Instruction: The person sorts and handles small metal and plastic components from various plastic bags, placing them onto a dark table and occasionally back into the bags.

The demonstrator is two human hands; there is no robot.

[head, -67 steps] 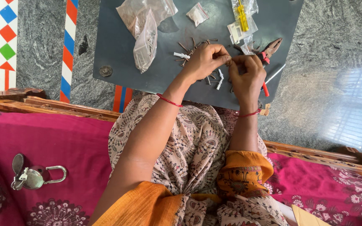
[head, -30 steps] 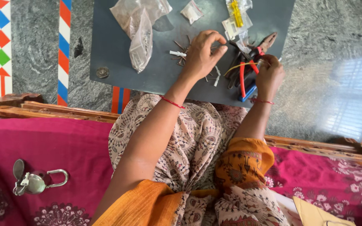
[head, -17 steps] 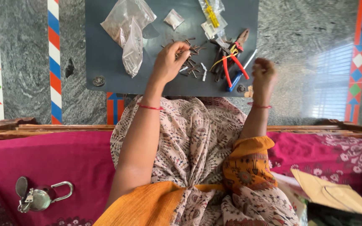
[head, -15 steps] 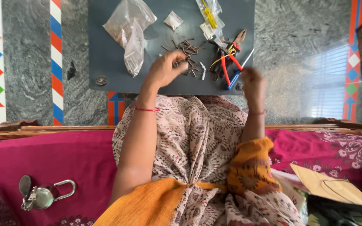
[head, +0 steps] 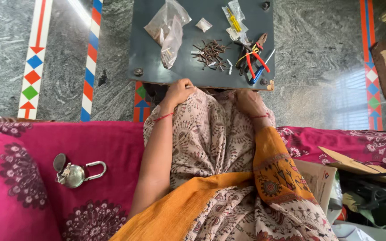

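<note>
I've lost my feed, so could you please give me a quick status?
Left hand and right hand resting on patterned cloth, holding nothing. Nails and pliers untouched on table.

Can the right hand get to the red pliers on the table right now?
Probably yes. The right hand rests on the patterned cloth at the grey table's near edge, and the red-handled pliers lie just beyond it, with nothing covering them.

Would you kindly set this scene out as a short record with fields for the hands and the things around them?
Left hand: rests on the patterned cloth over the lap, by the near edge of the grey board; holds nothing visible
Right hand: on the same cloth, fingers curled
On board: pile of dark nails, plastic bags, red-handled pliers
On the pink cover: silver padlock
</note>
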